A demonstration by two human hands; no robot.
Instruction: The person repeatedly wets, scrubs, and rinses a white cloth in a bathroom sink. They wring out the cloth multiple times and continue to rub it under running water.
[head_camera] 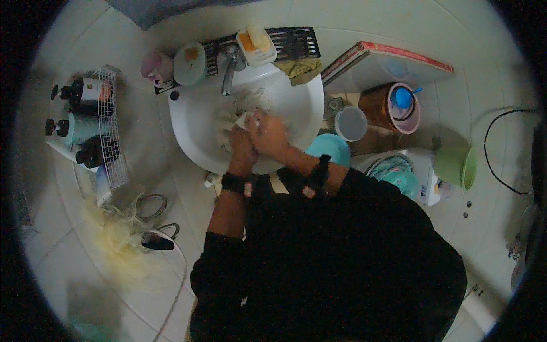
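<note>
Both of my hands are together over the white washbasin [302, 117], close to its front side. Between them is a bunched whitish cloth [242, 120], gripped by my left hand [242, 144] and my right hand [271, 134]. Part of the cloth seems to hang down into the bowl, where the picture is blurred. My fingers hide most of what they hold. A chrome tap [228, 77] rises at the back of the basin, beyond my hands. Dark straps circle both wrists.
Behind the basin, a black slatted rack [305, 40] bears a soap dish [267, 55]; a yellowish cloth [304, 72] drapes over the rim. Right are a turquoise basin [329, 147] and brown bucket [376, 107]. A wire basket [113, 128] with pump bottles hangs left.
</note>
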